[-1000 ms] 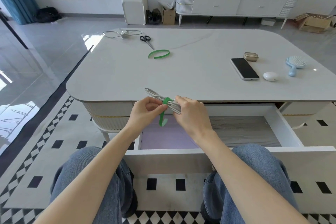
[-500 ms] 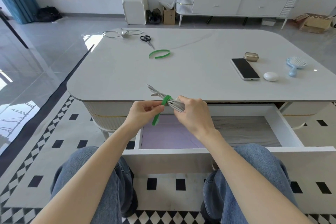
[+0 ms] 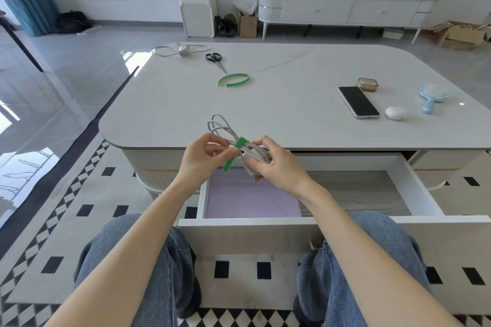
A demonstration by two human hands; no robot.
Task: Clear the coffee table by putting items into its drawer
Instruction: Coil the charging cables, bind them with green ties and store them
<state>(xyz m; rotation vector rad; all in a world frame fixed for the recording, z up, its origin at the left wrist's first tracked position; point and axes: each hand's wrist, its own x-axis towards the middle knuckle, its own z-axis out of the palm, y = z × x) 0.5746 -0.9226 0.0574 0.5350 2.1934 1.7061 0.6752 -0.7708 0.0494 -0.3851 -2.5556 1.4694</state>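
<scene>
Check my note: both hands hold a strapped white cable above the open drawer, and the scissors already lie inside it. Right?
No: the head view shows the scissors on the far side of the table, not in the drawer. The rest holds.

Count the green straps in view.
2. One green strap lies on the table near the scissors; the other strap, pinched by the left hand, wraps the cable bundle in the right hand.

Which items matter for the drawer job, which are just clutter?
Job: cable in right hand, its strap pinched by left hand, drawer, scissors, spare strap, phone, tin, white case, hairbrush, second cable.
Clutter: sideboard, cardboard box, black bag.
</scene>
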